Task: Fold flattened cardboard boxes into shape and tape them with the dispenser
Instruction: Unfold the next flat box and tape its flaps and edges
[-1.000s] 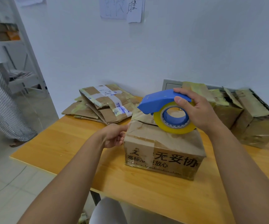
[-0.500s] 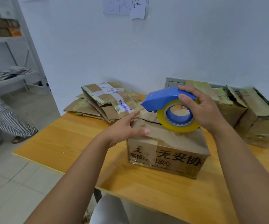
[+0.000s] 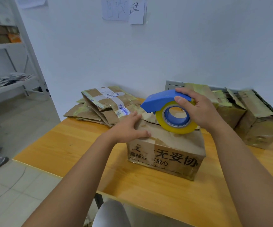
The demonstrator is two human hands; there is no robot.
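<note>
I see the box (image 3: 165, 149) at the middle of the table (image 3: 70, 145). My left hand (image 3: 129, 128) lies flat on its top at 9 o'clock, fingers straight and together. My right hand (image 3: 199, 110) grips the dispenser (image 3: 167, 110), fingers curled over it, roll resting on the box top. Flat boxes (image 3: 103, 105) lie at 11 o'clock, folded boxes (image 3: 253, 122) at 3.

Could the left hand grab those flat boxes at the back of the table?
Probably yes. The left hand rests flat on the box holding nothing, and the flat boxes lie just beyond it with only bare table between.
</note>
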